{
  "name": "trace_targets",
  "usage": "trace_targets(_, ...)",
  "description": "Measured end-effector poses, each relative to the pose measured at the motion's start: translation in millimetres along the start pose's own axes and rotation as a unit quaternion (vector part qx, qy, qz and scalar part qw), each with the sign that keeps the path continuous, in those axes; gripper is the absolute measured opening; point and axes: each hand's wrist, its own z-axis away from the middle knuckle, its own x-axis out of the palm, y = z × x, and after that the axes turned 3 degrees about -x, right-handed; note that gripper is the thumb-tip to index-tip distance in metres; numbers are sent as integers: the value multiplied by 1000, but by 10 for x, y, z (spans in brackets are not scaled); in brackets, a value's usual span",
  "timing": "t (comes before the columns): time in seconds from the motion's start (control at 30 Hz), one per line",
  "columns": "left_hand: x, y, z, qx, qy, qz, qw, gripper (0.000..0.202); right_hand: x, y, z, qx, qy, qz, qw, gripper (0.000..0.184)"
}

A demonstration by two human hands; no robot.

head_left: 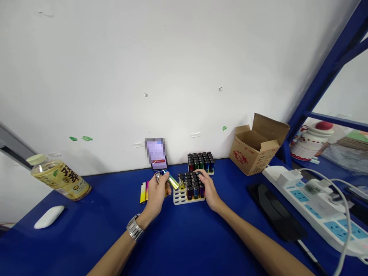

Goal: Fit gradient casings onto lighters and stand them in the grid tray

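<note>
My left hand (157, 193) is closed around a few shiny lighters (169, 179), gold and blue ones sticking out toward the right. My right hand (209, 188) rests on the right side of a white tray (179, 196) partly filled with upright dark-capped lighters, fingers curled over their tops. A second full tray of lighters (201, 161) stands just behind it. Two loose lighters, yellow and pink (143, 192), lie on the blue table left of my left hand. A silver watch sits on my left wrist.
A phone (158, 157) leans on the white wall. An open cardboard box (257, 145) stands at right, with a white power strip (313, 199) and a black flat object (276, 212) nearer. At left are a yellow drink bottle (61, 178) and a white mouse (48, 217).
</note>
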Motion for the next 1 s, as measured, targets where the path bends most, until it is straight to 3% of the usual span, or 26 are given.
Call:
trace_targets(0.17,18,41,3,-82,-3,118,990,23,-3,-6,-1,-5,0,-5,1000,27)
trace_targets(0.3,38,43,23,-78,-70,112,988,20,-5,-14,4,-7,2,-5,1000,26)
trace_targets(0.4,29,-7,-5,-1,-74,-48,996,17,-5,-16,5,-5,2,-6,1000,27)
trace_targets(0.47,12,-45,-33,86,-59,-166,981,16,-3,-14,3,-3,3,-7,1000,27)
trace_targets(0.53,-13,-67,-57,143,-65,-230,961,21,-1,-10,-1,-2,4,-9,1000,27)
trace_targets(0.6,-38,-66,-76,157,-95,-249,951,30,-1,-7,-4,-4,3,-9,1000,27)
trace_targets(0.7,-48,-34,-97,148,-153,-251,944,36,-3,-9,-5,-3,1,-3,1000,27)
trace_targets(0.8,-10,20,-98,146,-183,-249,940,24,-4,-20,-2,-2,-1,-1,1000,27)
trace_targets(0.9,9,93,-85,116,-151,-219,957,27,-3,-32,2,-2,-5,-8,1000,27)
trace_targets(1.0,-94,162,-103,20,-125,-192,973,35,-4,-26,4,-1,-4,-10,1000,28)
